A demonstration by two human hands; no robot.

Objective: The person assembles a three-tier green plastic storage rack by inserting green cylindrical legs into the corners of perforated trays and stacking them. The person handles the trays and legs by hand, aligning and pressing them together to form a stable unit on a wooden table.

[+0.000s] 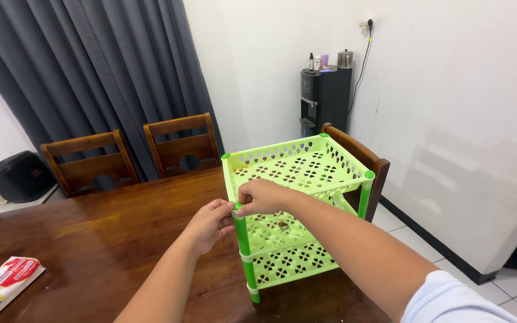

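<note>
A light green plastic rack [306,164] with three perforated shelves and darker green corner posts stands on the right end of a dark wooden table [91,239]. My right hand [261,196] pinches the top of the near left post [243,248] at the corner of the top shelf. My left hand [210,222] touches the same corner from the left, with its fingertips against the post's top. The other posts stand upright at the shelf's corners.
Three wooden chairs [181,146] stand around the table, one right behind the rack. A plastic packet [4,281] lies at the table's near left edge. A black bag [16,174] sits far left. A black water dispenser [324,98] stands by the white wall. Dark curtains hang behind.
</note>
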